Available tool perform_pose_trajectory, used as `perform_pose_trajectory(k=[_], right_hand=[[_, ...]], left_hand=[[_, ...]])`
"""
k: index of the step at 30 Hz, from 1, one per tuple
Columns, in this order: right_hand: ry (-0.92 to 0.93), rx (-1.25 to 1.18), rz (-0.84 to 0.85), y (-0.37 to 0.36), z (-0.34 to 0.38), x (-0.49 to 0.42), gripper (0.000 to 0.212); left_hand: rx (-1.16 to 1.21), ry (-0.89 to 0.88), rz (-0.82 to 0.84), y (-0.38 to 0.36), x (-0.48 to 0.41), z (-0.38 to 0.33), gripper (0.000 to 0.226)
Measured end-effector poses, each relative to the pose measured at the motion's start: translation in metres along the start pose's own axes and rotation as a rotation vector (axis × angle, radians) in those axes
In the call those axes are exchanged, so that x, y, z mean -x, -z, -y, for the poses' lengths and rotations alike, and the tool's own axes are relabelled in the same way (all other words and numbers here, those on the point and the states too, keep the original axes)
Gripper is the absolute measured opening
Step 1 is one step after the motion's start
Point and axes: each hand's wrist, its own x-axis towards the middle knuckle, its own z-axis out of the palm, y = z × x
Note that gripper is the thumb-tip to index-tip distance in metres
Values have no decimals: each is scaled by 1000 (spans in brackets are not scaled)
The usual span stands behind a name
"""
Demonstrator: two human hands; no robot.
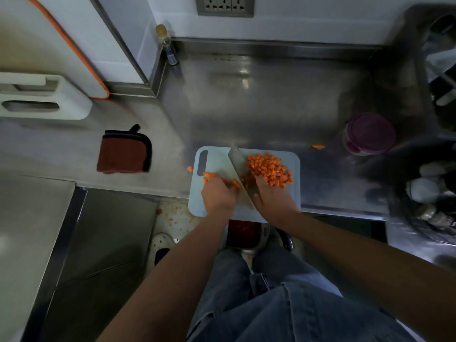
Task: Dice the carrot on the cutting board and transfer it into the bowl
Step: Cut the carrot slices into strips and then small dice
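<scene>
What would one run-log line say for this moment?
stage: dicing | left hand: holds orange carrot strips | right hand: grips steel knife | diced carrot pile: on pale blue plastic cutting board

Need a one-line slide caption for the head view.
Left hand holds carrot strips on the cutting board; right hand grips the knife beside a pile of diced carrot.

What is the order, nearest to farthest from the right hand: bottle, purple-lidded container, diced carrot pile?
1. diced carrot pile, just beside the right hand.
2. purple-lidded container, off to the right.
3. bottle, far back left by the wall.
</scene>
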Motion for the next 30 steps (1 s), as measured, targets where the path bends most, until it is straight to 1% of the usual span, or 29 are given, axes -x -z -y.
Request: perform_pose_trajectory(k=[1,2,3,7,9,14,19,26,30], right_hand=[[8,18,4,0,0,1,37],[16,31,12,1,0,3,36],[23,43,25,1,0,5,35],[40,75,71,2,0,8,34],[45,84,57,5,0,7,35],[83,65,-12,12,5,5,36],[103,111,35,12,8,4,40],[94,146,94,14,11,8,41],[80,138,98,11,12,6,36]], left_hand=[[21,42,0,-4,-3,2,55],[44,71,-6,-7,-5,3,58],[60,90,-5,-10,-7,3,56],[110,110,30,-9,-5,-3,23],[122,130,55,-8,-5,-4,17],[129,151,73,-8,-10,-2,13],[171,162,109,-7,-13,0,8],[189,166,112,-7,-14,0,4],[202,182,125,-7,-16,0,5]])
